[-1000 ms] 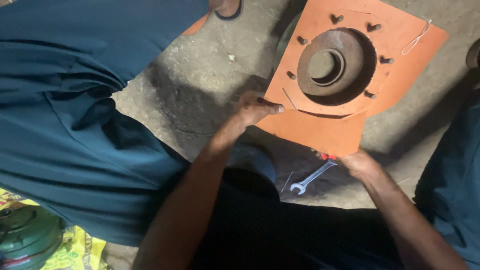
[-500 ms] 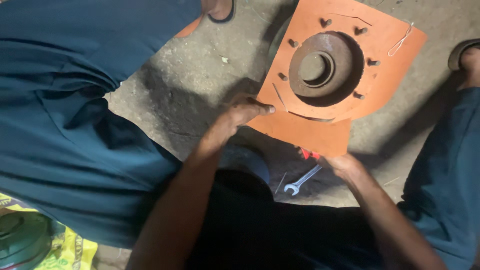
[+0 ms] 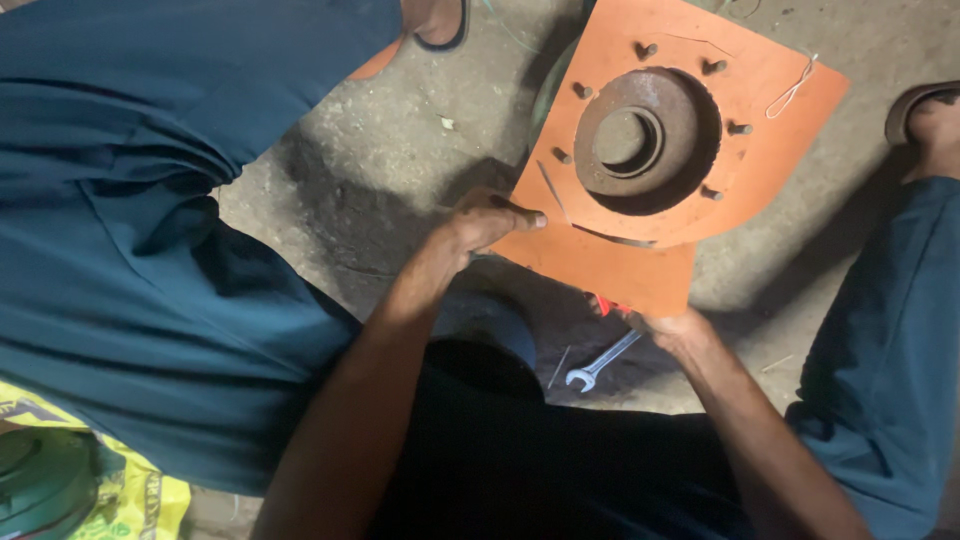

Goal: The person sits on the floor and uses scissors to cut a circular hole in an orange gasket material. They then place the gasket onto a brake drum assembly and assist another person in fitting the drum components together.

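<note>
An orange gasket sheet (image 3: 610, 265) lies over a rusty round metal flange (image 3: 640, 140), whose studs poke up through holes in the sheet. A curved cut runs through the sheet below the flange. My left hand (image 3: 485, 222) pinches the sheet's left edge between thumb and fingers. My right hand (image 3: 675, 330) is at the sheet's lower edge, closed around a red-handled tool (image 3: 610, 306) that the sheet mostly hides.
A small spanner (image 3: 600, 365) lies on the concrete floor (image 3: 400, 150) beside my right hand. A sandalled foot (image 3: 440, 25) is at the top and another foot (image 3: 925, 115) at the right. A green round object (image 3: 40, 490) on a yellow bag sits at the lower left.
The whole scene has drifted slightly left in the view. Both hands keep their hold at the sheet's edges.
</note>
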